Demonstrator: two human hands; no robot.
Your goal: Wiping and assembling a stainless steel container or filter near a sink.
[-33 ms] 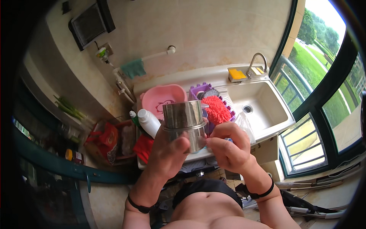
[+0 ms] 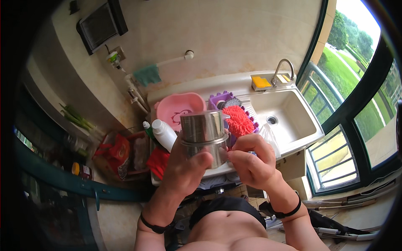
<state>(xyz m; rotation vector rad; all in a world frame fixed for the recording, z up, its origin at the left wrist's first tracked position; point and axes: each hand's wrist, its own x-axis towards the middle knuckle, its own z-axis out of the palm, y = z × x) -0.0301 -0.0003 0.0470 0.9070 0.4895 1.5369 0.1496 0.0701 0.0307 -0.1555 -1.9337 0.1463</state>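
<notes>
Up in the person's left hand [image 2: 184, 169] I see a silvery, cylindrical metal vessel in two stacked sections [image 2: 203, 126], raised over the front edge of the cream-white worktop with a built-in sink [image 2: 228, 79]. Its side has a fine, mesh-like texture, and a bright raised ring runs around its middle, where the upper section meets the lower. The upper section stands nearly upright, leaning a little, its metal shiny with darker streaks of reflection. The left hand's fingers wrap the lower section, the thumb pressed across its front. The right hand [image 2: 254, 166] is curled just beside the lower section's right side, thumb and forefinger close together; whether it grips anything, I can't tell from here.
</notes>
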